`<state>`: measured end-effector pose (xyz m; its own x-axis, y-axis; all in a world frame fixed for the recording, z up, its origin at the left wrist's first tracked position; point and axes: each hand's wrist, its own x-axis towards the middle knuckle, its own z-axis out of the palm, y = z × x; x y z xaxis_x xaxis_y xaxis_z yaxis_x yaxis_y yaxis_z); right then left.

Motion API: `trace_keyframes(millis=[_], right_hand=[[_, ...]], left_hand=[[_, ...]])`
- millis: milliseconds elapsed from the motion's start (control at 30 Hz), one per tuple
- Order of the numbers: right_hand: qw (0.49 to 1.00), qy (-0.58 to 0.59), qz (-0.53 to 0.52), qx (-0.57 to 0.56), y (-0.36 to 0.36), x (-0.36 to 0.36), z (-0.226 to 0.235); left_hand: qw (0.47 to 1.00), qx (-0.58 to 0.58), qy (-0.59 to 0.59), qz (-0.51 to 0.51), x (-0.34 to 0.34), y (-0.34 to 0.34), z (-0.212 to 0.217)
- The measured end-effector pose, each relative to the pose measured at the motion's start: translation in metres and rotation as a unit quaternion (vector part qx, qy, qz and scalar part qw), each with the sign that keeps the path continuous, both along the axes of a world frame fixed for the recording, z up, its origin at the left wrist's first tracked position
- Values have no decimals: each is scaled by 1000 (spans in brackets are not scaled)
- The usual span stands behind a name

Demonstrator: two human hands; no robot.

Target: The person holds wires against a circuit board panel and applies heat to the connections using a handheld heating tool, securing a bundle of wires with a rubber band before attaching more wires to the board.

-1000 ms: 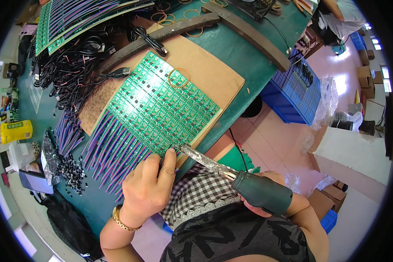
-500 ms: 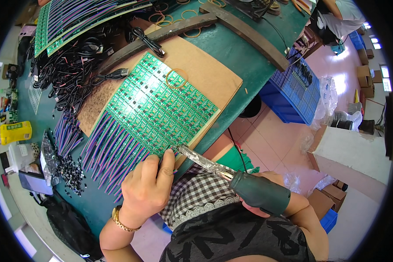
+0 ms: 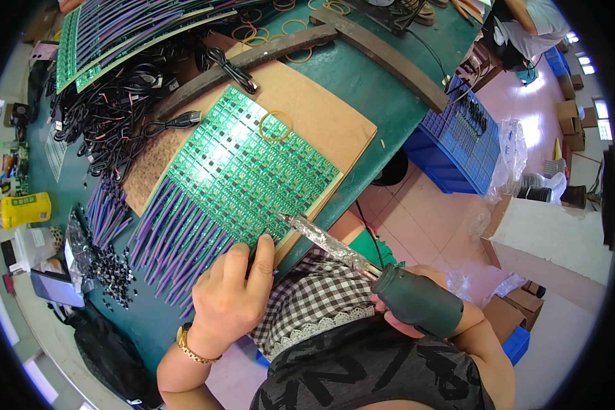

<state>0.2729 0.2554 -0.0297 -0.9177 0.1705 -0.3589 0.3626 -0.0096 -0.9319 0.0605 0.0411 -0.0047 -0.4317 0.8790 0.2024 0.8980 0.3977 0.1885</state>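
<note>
A green panel of small circuit boards [image 3: 253, 160] lies slanted on brown fibreboard. Rows of thin multicoloured wires [image 3: 174, 249] run from its lower left side. My left hand [image 3: 231, 290] is closed at the panel's near edge, thumb side and fingertips by the wire row; a dark sliver shows between the fingers, too small to name. Mostly behind the dark green handle, my right hand [image 3: 395, 321] grips a soldering iron [image 3: 331, 246]. Its silvery, crusted barrel points up left, with the tip over the panel's near corner; contact cannot be made out.
Two dark bars [image 3: 383, 58] lie across the green table [image 3: 406, 130]. Black cables [image 3: 126, 102] heap at the left, below another wired panel [image 3: 72, 55]. A yellow bottle [image 3: 24, 209] and phone [image 3: 56, 287] sit far left. A blue crate [image 3: 451, 167] stands right, beyond the table edge.
The soldering iron's tip has moved slightly up along the panel, away from my left fingertips, and its handle has shifted right. My left hand stays almost in place.
</note>
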Motion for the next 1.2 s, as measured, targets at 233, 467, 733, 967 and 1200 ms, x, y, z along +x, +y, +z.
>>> trace_keyframes(millis=[233, 467, 733, 967, 1200], right_hand=[[996, 38, -37, -69, -3, 17, -21], [975, 34, 154, 157, 13, -19, 21], [967, 81, 163, 179, 10, -14, 1], [959, 69, 112, 253, 5, -25, 19], [980, -23, 98, 170, 6, -19, 23]], left_hand=[[999, -7, -50, 13, 1, 1, 3], [1000, -17, -15, 3, 1, 0, 3], [1000, 0, -13, 1, 1, 2, 0], [1000, -9, -18, 8, 2, 3, 2], [1000, -8, -13, 13, 3, 3, 1]])
